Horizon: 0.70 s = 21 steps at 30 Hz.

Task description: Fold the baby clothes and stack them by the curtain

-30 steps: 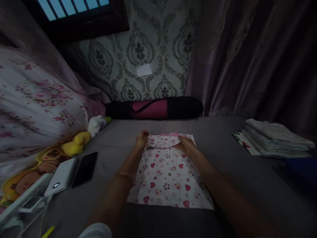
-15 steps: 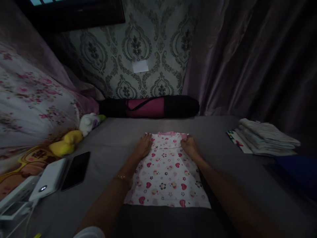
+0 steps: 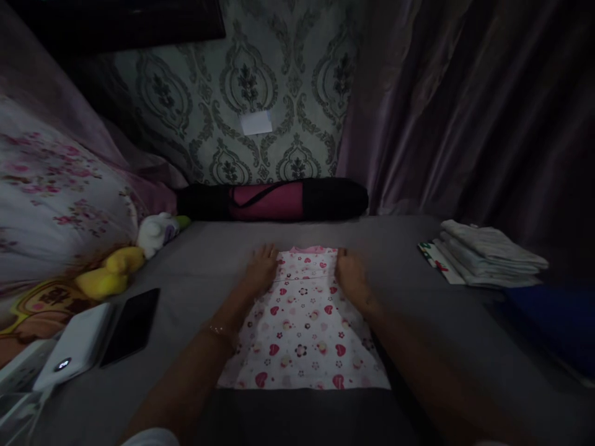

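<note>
A small white garment (image 3: pixel 304 322) printed with red hearts and flowers lies flat on the grey bed sheet (image 3: pixel 409 272), its pink collar at the far end. My left hand (image 3: pixel 261 269) rests flat on the garment's upper left edge, fingers stretched out. On the upper right edge my right hand (image 3: pixel 351 275) lies flat too, a little blurred. Both hands press on the cloth and grip nothing.
A black and pink rolled bag (image 3: pixel 274 199) lies against the patterned wall. Folded cloths (image 3: pixel 483 254) are stacked at the right. At the left are a floral pillow (image 3: pixel 51 204), a yellow and a white soft toy (image 3: pixel 111 272), a black phone (image 3: pixel 130 325) and a white power bank (image 3: pixel 74 347).
The top flap of the garment was folded down flat. Both hands then slid apart from the fold to the garment's outer edges and flattened.
</note>
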Available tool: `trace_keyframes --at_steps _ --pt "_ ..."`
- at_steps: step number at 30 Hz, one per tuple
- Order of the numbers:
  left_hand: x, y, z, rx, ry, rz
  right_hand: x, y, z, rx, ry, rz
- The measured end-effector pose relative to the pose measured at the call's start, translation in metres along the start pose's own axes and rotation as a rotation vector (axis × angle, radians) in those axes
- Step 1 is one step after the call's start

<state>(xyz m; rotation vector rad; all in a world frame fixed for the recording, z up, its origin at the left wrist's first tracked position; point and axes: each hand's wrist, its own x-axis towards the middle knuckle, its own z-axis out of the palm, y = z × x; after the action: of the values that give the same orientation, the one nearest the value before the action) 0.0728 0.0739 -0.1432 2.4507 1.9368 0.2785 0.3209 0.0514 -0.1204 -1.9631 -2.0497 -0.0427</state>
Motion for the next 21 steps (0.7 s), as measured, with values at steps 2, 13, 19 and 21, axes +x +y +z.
trace_keyframes --at_steps 2,13,19,21 --pt "0.004 0.022 -0.002 0.024 0.068 0.073 0.001 -0.022 0.009 0.059 -0.006 -0.225" --pt "0.002 0.015 0.037 0.025 0.043 0.055 -0.008 -0.056 0.055 0.158 -0.102 -0.387" --pt "0.001 0.019 0.035 0.051 0.078 0.048 -0.015 -0.038 0.047 0.102 -0.151 -0.283" --pt "0.001 0.019 0.036 0.065 0.103 0.051 -0.018 -0.034 0.045 0.088 -0.160 -0.244"
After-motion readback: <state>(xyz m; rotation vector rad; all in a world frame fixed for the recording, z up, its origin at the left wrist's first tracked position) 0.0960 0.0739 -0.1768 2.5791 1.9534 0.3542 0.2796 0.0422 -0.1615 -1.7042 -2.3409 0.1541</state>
